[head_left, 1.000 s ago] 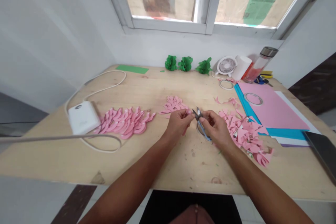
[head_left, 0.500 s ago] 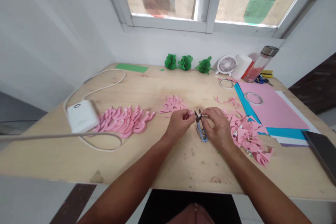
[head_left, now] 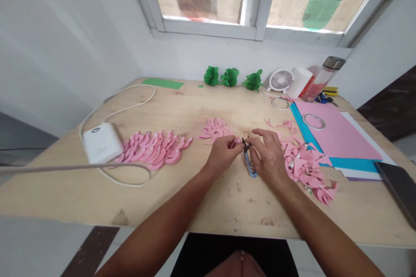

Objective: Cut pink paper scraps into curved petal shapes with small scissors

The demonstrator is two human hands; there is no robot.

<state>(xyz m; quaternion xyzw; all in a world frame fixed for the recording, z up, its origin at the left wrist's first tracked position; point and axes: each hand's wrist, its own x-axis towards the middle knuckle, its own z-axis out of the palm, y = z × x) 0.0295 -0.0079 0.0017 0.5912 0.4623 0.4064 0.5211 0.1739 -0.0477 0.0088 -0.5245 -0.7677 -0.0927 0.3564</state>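
Note:
My left hand [head_left: 224, 153] is closed, thumb and forefinger pinching a small curled pink paper strip [head_left: 238, 141]. A pair of thread snips [head_left: 250, 166] with a blue handle and dark blades lies on the table between my hands, partly covered by the right one. My right hand [head_left: 268, 151] hovers beside the snips with its fingers apart, fingertips close to the pink strip. Whether they touch it is too small to tell. Just beyond my left hand sits a small heap of curved pink paper pieces [head_left: 214, 128].
Overlapping pink paper shapes [head_left: 156, 149] lie left, beside a white power bank [head_left: 102, 143] with a cable. Pink scraps [head_left: 307, 164] are heaped right, near coloured sheets [head_left: 341, 132] and a phone [head_left: 398, 190]. Green paper ornaments [head_left: 230, 78], a fan [head_left: 281, 80] and a bottle [head_left: 325, 78] stand behind.
My right hand's fingers have loosened and spread from a pinch near the blades. The snips have shifted slightly. My left hand stays nearly where it was.

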